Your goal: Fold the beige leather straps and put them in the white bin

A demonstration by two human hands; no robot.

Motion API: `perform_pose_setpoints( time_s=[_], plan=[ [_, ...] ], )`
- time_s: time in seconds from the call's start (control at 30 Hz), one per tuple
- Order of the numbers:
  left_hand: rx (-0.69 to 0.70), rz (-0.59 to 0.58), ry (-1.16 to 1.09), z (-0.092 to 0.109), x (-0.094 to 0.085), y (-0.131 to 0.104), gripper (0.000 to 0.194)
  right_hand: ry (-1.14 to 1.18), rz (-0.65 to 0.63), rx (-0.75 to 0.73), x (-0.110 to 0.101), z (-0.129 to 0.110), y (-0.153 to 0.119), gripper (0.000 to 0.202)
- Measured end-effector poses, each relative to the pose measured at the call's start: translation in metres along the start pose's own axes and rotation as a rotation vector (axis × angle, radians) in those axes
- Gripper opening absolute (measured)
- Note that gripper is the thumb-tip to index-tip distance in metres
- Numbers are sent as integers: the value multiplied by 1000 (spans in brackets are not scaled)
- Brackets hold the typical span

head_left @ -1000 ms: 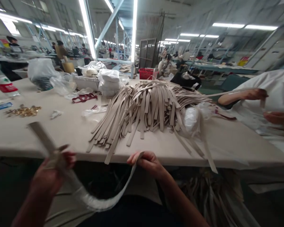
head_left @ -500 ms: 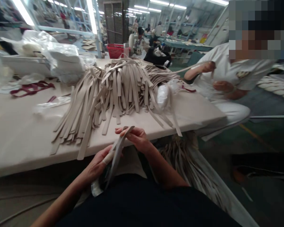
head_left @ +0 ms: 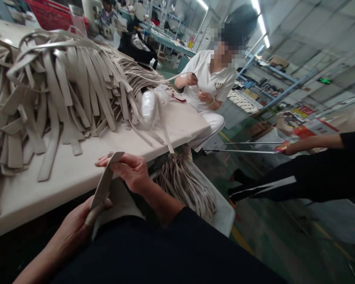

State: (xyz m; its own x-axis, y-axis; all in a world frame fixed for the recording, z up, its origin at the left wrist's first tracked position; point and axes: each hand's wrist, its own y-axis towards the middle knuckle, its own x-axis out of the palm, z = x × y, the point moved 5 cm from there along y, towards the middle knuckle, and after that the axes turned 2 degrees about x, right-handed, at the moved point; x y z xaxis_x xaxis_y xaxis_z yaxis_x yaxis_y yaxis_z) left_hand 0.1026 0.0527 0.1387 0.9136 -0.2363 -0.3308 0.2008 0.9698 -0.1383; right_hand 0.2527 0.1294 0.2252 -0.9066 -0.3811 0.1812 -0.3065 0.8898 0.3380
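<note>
A beige strap (head_left: 104, 182) stretches between my two hands just in front of the table edge. My right hand (head_left: 133, 170) pinches its upper end between thumb and fingers. Lower down, my left hand (head_left: 82, 216) is closed round the same strap, with a pale wrapping on one of its fingers. Part of the strap's lower length is hidden by the left hand and my dark clothing. Beyond my hands, a large heap of similar beige straps (head_left: 73, 86) lies on the table (head_left: 112, 144), several ends hanging toward me.
A white plastic-wrapped bundle (head_left: 148, 105) lies right of the heap. Below the table edge, more straps (head_left: 185, 185) fill a pale bin (head_left: 225, 215). A seated co-worker (head_left: 208, 83) handles a strap; another person's arm (head_left: 313, 144) grips metal rods at the right. A red basket (head_left: 51, 15) stands behind.
My view has swung to the right and tilted, so the heap now sits further left and a second person shows at the right. Both hands still hold the strap.
</note>
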Motion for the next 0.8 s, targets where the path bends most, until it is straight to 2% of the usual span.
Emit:
perform_pose_setpoints(
  time_s=[0.1, 0.2, 0.33, 0.4, 0.47, 0.53, 0.63, 0.73, 0.8],
  plan=[
    [21, -96, -9, -4, 9, 1, 39, -55, 96, 14, -29, -19, -7, 38],
    [-20, -174, -45, -7, 11, -1, 49, -195, 218, 51, -71, -39, -21, 42],
    [-139, -143, -19, -22, 2, -5, 60, -555, 464, -67, -140, -70, -51, 30],
    [-182, -122, 9, -33, -2, -7, 63, -802, 562, -72, -174, -75, -66, 30],
    [-194, -113, 16, -42, -4, -9, 65, -1062, 648, 0, -209, -68, -79, 32],
    [-203, -112, 22, -50, -5, -9, 67, -1257, 730, 110, -242, -51, -90, 32],
    [-208, -122, 24, -59, -2, -9, 68, -1353, 815, 229, -284, -18, -106, 28],
    [-191, -128, 6, -64, -1, -9, 70, -1347, 907, 276, -308, 6, -127, 25],
    [-191, -127, 1, -67, -1, -9, 71, -1333, 984, 297, -314, 11, -147, 27]
  ],
)
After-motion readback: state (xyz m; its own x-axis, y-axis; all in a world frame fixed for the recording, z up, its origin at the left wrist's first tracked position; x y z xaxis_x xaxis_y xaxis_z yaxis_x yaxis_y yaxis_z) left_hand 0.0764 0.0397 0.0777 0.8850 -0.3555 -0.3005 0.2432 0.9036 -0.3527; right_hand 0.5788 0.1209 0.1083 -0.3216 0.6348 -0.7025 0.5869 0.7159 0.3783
